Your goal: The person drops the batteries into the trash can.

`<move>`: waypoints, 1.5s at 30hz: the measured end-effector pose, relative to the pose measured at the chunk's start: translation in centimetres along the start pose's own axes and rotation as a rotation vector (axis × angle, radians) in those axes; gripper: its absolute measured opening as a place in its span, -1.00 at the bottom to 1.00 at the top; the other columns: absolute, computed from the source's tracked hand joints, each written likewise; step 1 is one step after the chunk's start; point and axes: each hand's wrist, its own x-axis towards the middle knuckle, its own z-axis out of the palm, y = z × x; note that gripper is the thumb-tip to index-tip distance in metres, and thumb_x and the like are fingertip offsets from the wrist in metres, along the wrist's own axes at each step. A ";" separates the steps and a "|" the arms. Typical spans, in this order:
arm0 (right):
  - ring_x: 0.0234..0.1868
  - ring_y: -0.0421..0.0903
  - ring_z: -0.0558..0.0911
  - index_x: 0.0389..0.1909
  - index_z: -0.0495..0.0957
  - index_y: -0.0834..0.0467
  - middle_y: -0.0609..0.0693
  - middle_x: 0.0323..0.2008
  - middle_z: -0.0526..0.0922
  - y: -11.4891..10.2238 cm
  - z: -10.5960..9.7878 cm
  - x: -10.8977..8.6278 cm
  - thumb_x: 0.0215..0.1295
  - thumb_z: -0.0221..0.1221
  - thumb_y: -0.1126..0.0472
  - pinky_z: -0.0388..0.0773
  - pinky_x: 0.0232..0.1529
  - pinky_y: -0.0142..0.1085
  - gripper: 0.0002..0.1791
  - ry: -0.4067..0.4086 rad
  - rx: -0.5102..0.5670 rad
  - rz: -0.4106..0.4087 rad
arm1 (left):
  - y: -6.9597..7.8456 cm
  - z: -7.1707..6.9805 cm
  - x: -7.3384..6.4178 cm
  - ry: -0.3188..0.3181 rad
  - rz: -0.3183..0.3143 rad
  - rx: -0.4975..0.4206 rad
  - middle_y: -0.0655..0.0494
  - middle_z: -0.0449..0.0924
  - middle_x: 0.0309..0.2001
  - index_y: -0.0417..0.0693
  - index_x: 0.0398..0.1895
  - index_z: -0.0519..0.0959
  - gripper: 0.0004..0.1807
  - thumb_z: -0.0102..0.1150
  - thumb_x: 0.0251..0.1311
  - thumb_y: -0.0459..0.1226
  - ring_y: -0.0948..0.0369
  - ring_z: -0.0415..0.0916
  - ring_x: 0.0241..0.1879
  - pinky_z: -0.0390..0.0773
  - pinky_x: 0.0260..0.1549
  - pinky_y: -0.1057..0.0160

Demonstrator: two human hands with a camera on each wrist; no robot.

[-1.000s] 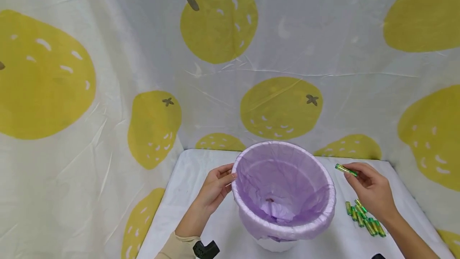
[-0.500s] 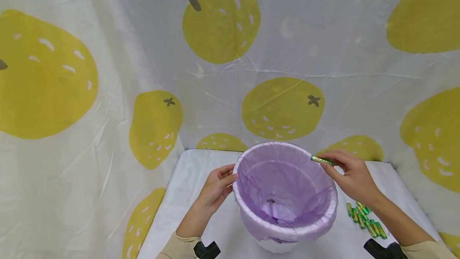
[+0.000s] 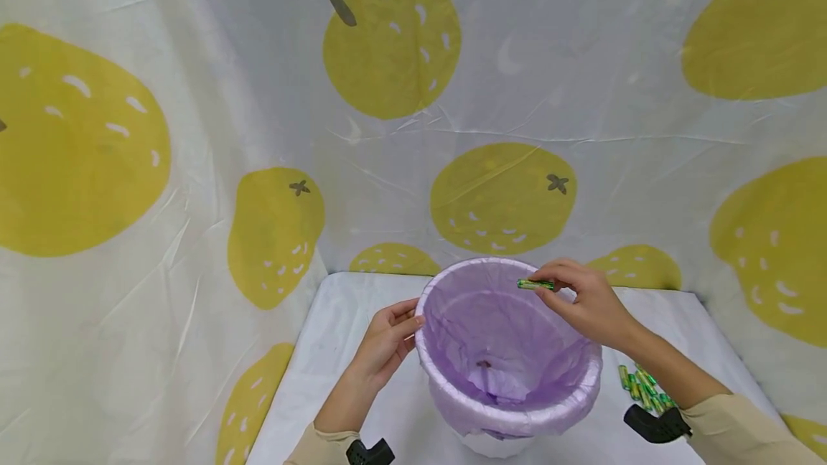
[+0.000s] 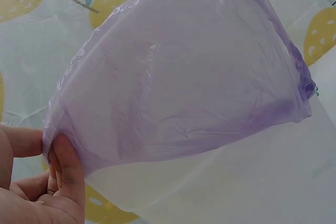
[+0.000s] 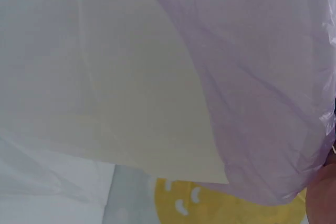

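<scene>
A white bin (image 3: 494, 445) stands on the table, lined with a purple plastic bag (image 3: 510, 418) folded over its rim. My left hand (image 3: 385, 339) pinches the rim at the left, thumb on the outer fold; the left wrist view shows its fingers gripping the edge of the bag. Over the far right part of the opening, my right hand (image 3: 591, 307) holds a green and gold battery (image 3: 535, 284) between thumb and fingers, its free end pointing left. In the right wrist view only a sliver of that hand (image 5: 323, 198) shows, and the battery is hidden.
Several more green batteries (image 3: 636, 384) lie in a loose pile right of the bin, partly covered by the right forearm and its wrist camera (image 3: 655, 424). A white cloth covers the table (image 3: 362, 293). Fruit-printed curtains (image 3: 381, 185) hang behind and at both sides.
My right hand has carried the battery leftward from beside the bin, past its right rim, to above the opening. The left hand keeps its hold on the rim.
</scene>
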 end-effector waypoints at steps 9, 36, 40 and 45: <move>-0.19 -0.20 0.64 -0.01 0.71 0.13 -0.15 -0.10 0.68 0.2 0.3 0.5 0.14 0.40 0.52 0.60 -0.15 -0.45 -0.59 -0.020 -0.075 0.017 | -0.2 -0.1 0.1 -0.007 -0.001 0.002 -0.06 0.60 -0.05 -0.62 0.34 0.28 -0.47 0.11 0.36 -0.54 0.18 0.63 -0.12 0.65 -0.15 0.29; -0.22 -0.19 0.62 -0.07 0.73 0.16 -0.05 -0.15 0.71 -0.1 -2.4 -2.7 0.00 0.48 0.51 0.56 -0.16 -0.52 -0.57 -0.001 -0.158 0.099 | -0.1 0.1 0.4 -0.020 0.005 0.005 -0.10 0.61 -0.02 -0.62 0.35 0.27 -0.49 0.08 0.39 -0.54 0.19 0.63 -0.13 0.65 -0.16 0.31; -0.22 -0.19 0.62 -0.08 0.73 0.16 -0.08 -0.12 0.72 0.0 -2.7 -3.6 0.00 0.49 0.51 0.55 -0.16 -0.53 -0.58 0.010 -0.167 0.120 | -0.2 -0.1 0.3 -0.019 0.005 0.011 -0.12 0.61 -0.02 -0.61 0.35 0.27 -0.49 0.08 0.39 -0.55 0.19 0.62 -0.12 0.65 -0.15 0.31; -0.22 -0.19 0.62 -0.08 0.73 0.15 -0.10 -0.12 0.71 0.3 -2.9 -4.7 0.01 0.48 0.50 0.52 -0.14 -0.56 -0.58 0.038 -0.175 0.145 | -0.2 -0.3 0.2 -0.005 -0.003 0.008 -0.13 0.60 -0.02 -0.59 0.35 0.29 -0.49 0.09 0.38 -0.56 0.17 0.63 -0.12 0.65 -0.15 0.30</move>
